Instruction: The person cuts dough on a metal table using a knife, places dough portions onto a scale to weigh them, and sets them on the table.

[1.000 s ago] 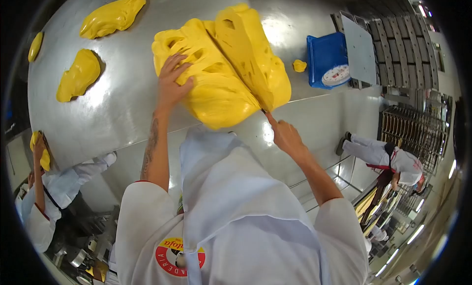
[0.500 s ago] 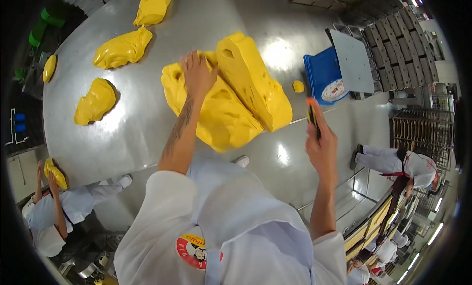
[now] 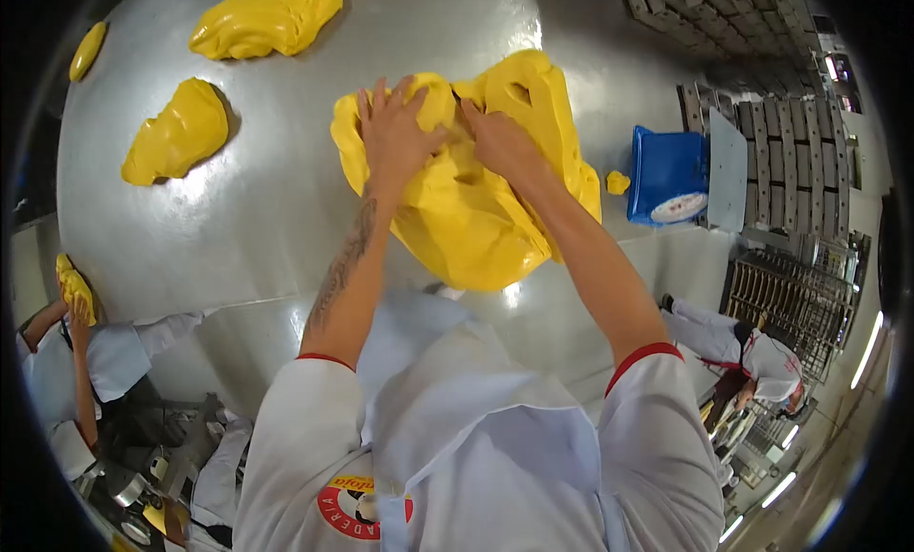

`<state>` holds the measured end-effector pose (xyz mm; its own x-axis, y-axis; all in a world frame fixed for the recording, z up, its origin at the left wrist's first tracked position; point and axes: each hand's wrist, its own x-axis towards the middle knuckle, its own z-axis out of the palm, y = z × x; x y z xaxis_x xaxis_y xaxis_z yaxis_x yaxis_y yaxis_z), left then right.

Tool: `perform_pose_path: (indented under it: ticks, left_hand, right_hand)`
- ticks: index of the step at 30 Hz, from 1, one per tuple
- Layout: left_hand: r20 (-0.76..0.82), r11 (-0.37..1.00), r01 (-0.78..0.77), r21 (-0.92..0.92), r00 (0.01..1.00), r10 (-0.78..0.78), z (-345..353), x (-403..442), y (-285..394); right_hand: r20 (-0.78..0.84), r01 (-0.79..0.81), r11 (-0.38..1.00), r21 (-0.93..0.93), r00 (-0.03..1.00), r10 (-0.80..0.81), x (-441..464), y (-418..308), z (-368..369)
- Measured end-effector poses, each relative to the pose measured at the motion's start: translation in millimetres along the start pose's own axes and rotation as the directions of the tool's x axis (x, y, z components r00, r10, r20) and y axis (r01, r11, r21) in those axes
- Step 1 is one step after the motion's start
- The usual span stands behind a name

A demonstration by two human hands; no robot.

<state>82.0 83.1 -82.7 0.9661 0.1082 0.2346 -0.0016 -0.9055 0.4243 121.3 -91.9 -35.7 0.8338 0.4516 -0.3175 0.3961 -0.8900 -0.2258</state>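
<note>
Yellow dough [image 3: 466,233] lies at the table [image 3: 286,209]'s near edge. Left hand [image 3: 395,143] presses it, fingers apart; right hand [image 3: 500,145] has fingers curled (on what, cannot tell). Working this close, a right-hand slip could strike the left.

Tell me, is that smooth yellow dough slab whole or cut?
Cut, at least partly: a gap shows in the yellow dough slab by the right hand. Its depth I cannot tell.

A commercial bakery, by its steel worktop [image 3: 276,190], yellow dough [image 3: 466,233], blue dial scale [image 3: 666,171], stacked tins [image 3: 795,162] and tray rack [image 3: 773,297] (the shirt badge [image 3: 333,514] shows "ADERIA").
</note>
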Motion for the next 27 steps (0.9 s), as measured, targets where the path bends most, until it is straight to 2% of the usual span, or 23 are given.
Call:
perform_pose_path:
  ticks: [2,3,5,8,12,15,17,18,20,22,24,25,27]
  left_hand:
    - [-0.014,0.997,0.007,-0.072,1.000,-0.008,1,-3,-8]
    - [-0.025,0.994,0.007,-0.105,1.000,-0.010,-1,-4,-11]
    - [-0.055,0.997,0.003,-0.080,0.998,-0.008,0,-8,-18]
    - [-0.105,0.999,-0.036,-0.034,0.994,0.033,1,-14,-28]
    - [-0.175,0.965,-0.112,-0.239,0.982,0.071,4,-29,-52]
    - [-0.163,0.924,-0.111,-0.367,0.985,0.053,-5,-37,-57]
    - [-0.138,0.919,-0.080,-0.387,0.990,0.028,-8,-34,-58]
    - [-0.130,0.946,-0.070,-0.315,0.991,0.030,-8,-32,-56]
    - [-0.088,0.984,-0.057,-0.168,0.995,0.043,-10,-27,-43]
    - [-0.100,0.976,-0.202,0.074,0.973,0.209,-22,-17,-3]
    - [0.007,0.917,-0.333,-0.218,0.939,0.343,-25,-7,48]
    - [0.058,0.944,-0.289,-0.156,0.952,0.301,-17,-2,58]
    - [0.143,0.979,-0.200,-0.026,0.969,0.202,12,26,60]
  right_hand:
    - [0.047,0.051,0.997,-0.050,0.998,-0.049,-30,12,6]
    - [0.056,0.026,0.999,-0.047,0.998,-0.024,-48,18,9]
    - [0.065,-0.024,0.999,-0.042,0.998,0.027,-88,32,15]
    - [0.137,-0.055,0.997,0.059,0.990,0.046,-147,56,18]
    - [0.206,-0.193,0.981,0.024,0.961,0.184,-246,73,38]
    - [0.283,-0.290,0.957,0.013,0.919,0.275,-363,127,86]
    - [0.282,-0.362,0.922,0.139,0.907,0.313,-441,151,99]
    - [0.237,-0.414,0.872,0.262,0.903,0.358,-466,149,87]
    - [0.190,-0.525,0.698,0.487,0.844,0.502,-499,139,63]
    - [0.193,-0.608,0.453,0.652,0.711,0.677,-513,136,49]
    - [0.115,-0.506,0.383,0.773,0.706,0.699,-485,121,10]
    - [0.082,-0.451,0.351,0.821,0.701,0.708,-464,111,-9]
    - [-0.008,-0.343,0.381,0.859,0.734,0.679,-412,96,-37]
